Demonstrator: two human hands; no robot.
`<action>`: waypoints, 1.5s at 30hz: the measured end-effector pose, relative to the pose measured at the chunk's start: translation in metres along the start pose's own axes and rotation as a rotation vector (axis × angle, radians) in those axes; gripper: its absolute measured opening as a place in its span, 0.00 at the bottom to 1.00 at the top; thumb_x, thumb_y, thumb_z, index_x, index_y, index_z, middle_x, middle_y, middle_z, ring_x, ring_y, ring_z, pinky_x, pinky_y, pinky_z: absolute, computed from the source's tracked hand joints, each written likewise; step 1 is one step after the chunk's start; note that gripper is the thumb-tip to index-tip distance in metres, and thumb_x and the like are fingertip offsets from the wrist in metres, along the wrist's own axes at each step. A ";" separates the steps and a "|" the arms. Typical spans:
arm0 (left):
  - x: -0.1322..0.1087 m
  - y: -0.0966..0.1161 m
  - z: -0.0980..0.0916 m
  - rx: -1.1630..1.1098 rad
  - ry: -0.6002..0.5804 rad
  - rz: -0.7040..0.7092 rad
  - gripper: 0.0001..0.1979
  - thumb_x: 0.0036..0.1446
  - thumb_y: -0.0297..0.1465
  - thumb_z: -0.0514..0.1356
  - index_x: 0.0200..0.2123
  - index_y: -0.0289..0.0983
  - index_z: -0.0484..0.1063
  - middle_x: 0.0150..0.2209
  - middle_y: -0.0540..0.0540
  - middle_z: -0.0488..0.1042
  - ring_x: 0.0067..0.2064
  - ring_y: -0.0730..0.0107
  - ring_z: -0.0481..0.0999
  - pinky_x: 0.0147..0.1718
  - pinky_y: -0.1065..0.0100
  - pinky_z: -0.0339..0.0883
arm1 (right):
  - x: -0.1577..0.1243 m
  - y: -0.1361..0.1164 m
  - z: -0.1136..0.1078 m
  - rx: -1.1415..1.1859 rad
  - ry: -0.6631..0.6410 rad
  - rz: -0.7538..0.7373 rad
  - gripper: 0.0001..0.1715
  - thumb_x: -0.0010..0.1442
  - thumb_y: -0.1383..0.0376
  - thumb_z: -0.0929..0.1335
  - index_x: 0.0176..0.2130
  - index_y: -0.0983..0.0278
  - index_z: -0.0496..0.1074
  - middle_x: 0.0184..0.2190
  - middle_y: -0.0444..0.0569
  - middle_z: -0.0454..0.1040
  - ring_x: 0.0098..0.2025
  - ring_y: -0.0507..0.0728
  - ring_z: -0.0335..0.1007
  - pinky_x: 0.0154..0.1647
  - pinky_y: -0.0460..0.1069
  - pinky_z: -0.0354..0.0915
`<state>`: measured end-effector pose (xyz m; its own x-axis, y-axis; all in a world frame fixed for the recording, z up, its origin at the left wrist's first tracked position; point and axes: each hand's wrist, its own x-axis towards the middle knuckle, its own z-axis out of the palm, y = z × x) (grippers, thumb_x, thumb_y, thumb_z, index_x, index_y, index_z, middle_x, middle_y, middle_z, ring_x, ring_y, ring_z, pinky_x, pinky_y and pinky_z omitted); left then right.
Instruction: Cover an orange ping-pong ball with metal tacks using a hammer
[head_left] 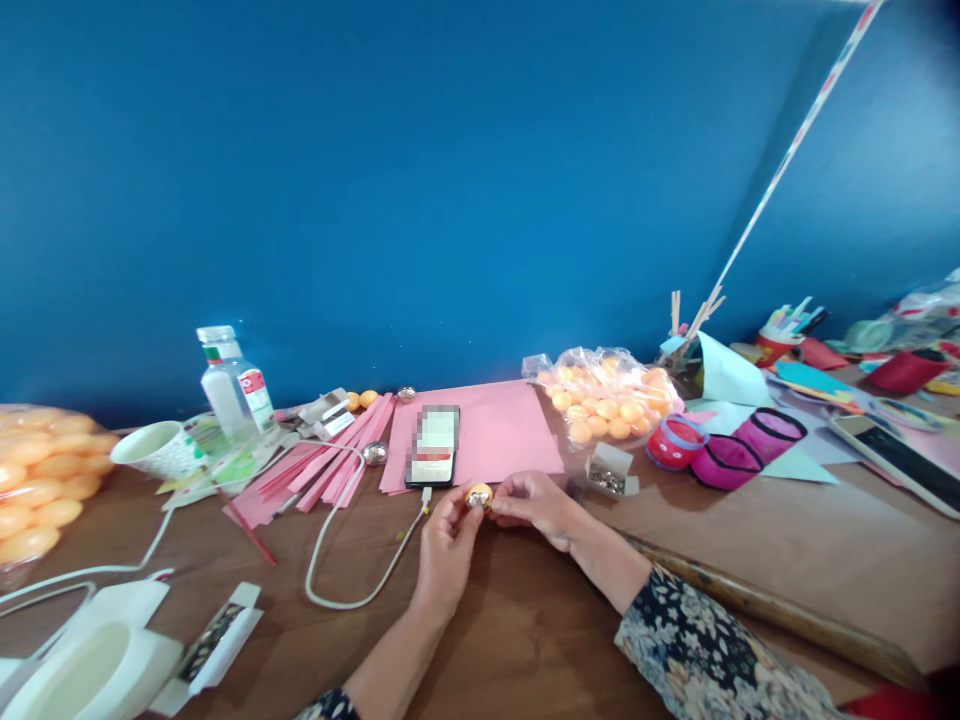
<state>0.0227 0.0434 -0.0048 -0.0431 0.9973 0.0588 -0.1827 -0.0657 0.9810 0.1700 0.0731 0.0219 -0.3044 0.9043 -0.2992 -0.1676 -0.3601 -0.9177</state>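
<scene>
Ball (478, 495), orange with shiny silver spots, gripped in left hand (448, 530), right hand (538, 506) closed at its edge.

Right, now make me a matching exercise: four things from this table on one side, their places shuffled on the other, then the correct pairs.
Things
1. orange ball
2. phone with the cable plugged in
3. bottle
4. wooden stick

Places
A. on the pink paper
B. alongside the right forearm
C. held in the left hand
D. near the blue wall, beside the white cup

Pairs: 1-C, 2-A, 3-D, 4-B
</scene>
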 end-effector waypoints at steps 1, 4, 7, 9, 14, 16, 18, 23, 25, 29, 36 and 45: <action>0.000 0.000 0.000 0.000 0.001 -0.002 0.19 0.50 0.33 0.60 0.46 0.35 0.67 0.44 0.39 0.75 0.48 0.58 0.72 0.48 0.57 0.63 | 0.000 0.000 0.000 -0.002 0.000 -0.001 0.20 0.36 0.59 0.76 0.25 0.69 0.70 0.22 0.44 0.73 0.25 0.49 0.70 0.33 0.47 0.67; 0.000 -0.001 0.000 -0.004 0.006 -0.009 0.19 0.50 0.33 0.60 0.47 0.36 0.67 0.44 0.40 0.75 0.47 0.59 0.72 0.48 0.59 0.63 | 0.001 0.001 -0.001 -0.009 -0.003 -0.005 0.20 0.36 0.58 0.76 0.25 0.69 0.70 0.22 0.44 0.73 0.25 0.49 0.70 0.32 0.47 0.67; -0.001 -0.001 0.001 -0.009 0.012 -0.014 0.19 0.49 0.33 0.61 0.46 0.35 0.67 0.44 0.40 0.75 0.47 0.59 0.73 0.47 0.60 0.64 | 0.002 0.003 -0.002 -0.018 -0.001 -0.010 0.20 0.37 0.58 0.76 0.25 0.69 0.70 0.22 0.44 0.74 0.25 0.50 0.70 0.33 0.47 0.67; -0.001 -0.001 0.001 -0.011 0.012 -0.013 0.19 0.49 0.33 0.61 0.45 0.35 0.68 0.44 0.40 0.75 0.47 0.59 0.73 0.47 0.60 0.64 | 0.003 0.004 -0.002 -0.026 0.003 -0.014 0.20 0.37 0.58 0.76 0.25 0.69 0.70 0.22 0.44 0.74 0.25 0.50 0.70 0.32 0.47 0.67; 0.001 0.000 0.002 -0.025 0.010 -0.018 0.19 0.49 0.32 0.61 0.46 0.35 0.68 0.45 0.40 0.75 0.47 0.60 0.72 0.48 0.60 0.63 | 0.004 0.004 -0.001 -0.041 0.006 -0.023 0.20 0.38 0.58 0.76 0.26 0.69 0.69 0.22 0.45 0.73 0.25 0.49 0.70 0.30 0.46 0.67; 0.001 0.000 0.001 -0.042 0.010 -0.031 0.20 0.50 0.33 0.61 0.47 0.36 0.67 0.45 0.40 0.74 0.47 0.60 0.72 0.48 0.59 0.63 | 0.004 0.003 -0.001 -0.038 0.001 -0.031 0.20 0.39 0.58 0.75 0.27 0.69 0.68 0.23 0.45 0.74 0.26 0.50 0.71 0.31 0.46 0.67; 0.001 0.000 0.001 -0.064 0.014 -0.044 0.21 0.51 0.34 0.60 0.49 0.36 0.67 0.46 0.41 0.74 0.47 0.60 0.73 0.48 0.58 0.64 | 0.003 0.002 0.000 -0.035 -0.010 -0.041 0.20 0.41 0.58 0.75 0.28 0.68 0.68 0.24 0.45 0.74 0.28 0.50 0.71 0.32 0.46 0.67; 0.001 0.002 0.002 -0.096 0.011 -0.069 0.19 0.50 0.35 0.60 0.47 0.35 0.68 0.45 0.41 0.74 0.46 0.60 0.73 0.48 0.59 0.64 | 0.002 0.000 0.001 -0.036 -0.033 -0.074 0.20 0.41 0.59 0.74 0.32 0.66 0.66 0.26 0.43 0.72 0.28 0.49 0.71 0.31 0.45 0.67; 0.001 0.004 0.002 -0.094 0.014 -0.076 0.20 0.50 0.34 0.60 0.47 0.35 0.67 0.44 0.40 0.75 0.46 0.60 0.73 0.47 0.59 0.65 | 0.001 0.000 0.002 -0.045 -0.041 -0.089 0.22 0.41 0.59 0.75 0.34 0.65 0.66 0.27 0.42 0.72 0.28 0.50 0.70 0.30 0.46 0.67; 0.001 0.006 0.003 -0.066 0.029 -0.087 0.20 0.49 0.34 0.61 0.45 0.34 0.67 0.42 0.40 0.76 0.44 0.60 0.74 0.45 0.59 0.66 | 0.002 0.001 0.002 -0.078 -0.063 -0.120 0.23 0.41 0.59 0.75 0.36 0.66 0.68 0.28 0.43 0.72 0.29 0.51 0.70 0.31 0.46 0.67; 0.001 0.007 0.002 -0.024 -0.001 -0.072 0.19 0.50 0.34 0.60 0.45 0.34 0.67 0.42 0.40 0.75 0.43 0.60 0.75 0.43 0.60 0.67 | 0.003 0.003 0.002 -0.088 -0.100 -0.159 0.21 0.41 0.59 0.75 0.34 0.66 0.68 0.29 0.43 0.71 0.30 0.51 0.69 0.31 0.46 0.66; 0.003 0.010 0.000 0.163 -0.025 0.047 0.21 0.49 0.34 0.61 0.48 0.38 0.68 0.48 0.42 0.72 0.49 0.59 0.71 0.48 0.60 0.64 | 0.003 0.005 0.002 -0.089 -0.121 -0.187 0.22 0.44 0.60 0.73 0.38 0.65 0.68 0.32 0.44 0.70 0.31 0.50 0.68 0.34 0.46 0.66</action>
<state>0.0212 0.0458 0.0048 -0.0226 0.9939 0.1082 -0.0195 -0.1087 0.9939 0.1668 0.0737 0.0172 -0.3867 0.9174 -0.0937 -0.1500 -0.1628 -0.9752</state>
